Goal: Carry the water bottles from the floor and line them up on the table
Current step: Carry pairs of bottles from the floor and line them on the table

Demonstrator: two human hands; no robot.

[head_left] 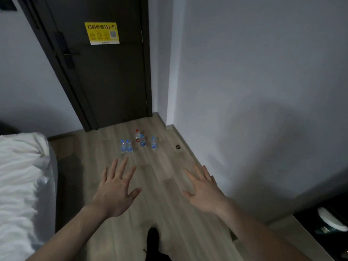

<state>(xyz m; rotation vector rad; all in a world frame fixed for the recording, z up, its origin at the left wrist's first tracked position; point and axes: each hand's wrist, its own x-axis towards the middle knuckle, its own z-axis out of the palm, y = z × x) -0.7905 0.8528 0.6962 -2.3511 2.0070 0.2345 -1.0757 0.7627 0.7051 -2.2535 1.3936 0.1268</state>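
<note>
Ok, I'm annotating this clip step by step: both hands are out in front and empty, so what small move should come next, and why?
Probably step forward and lower toward the bottles. The left hand and right hand are open, holding nothing, and the four blue-capped bottles and the red-capped bottle stand upright on the floor by the door, well beyond the fingertips.

5 bottles seen upright on wood floor (169, 185), near door-side end, by wall corner. 4 are clear w/ blue caps & blue labels: a touching pair (126, 146) at left, one (142, 141) in middle, one (154, 143) at right, set apart. A red-capped bottle (137, 135) w/ white/orange label is partly hidden behind middle one
</note>
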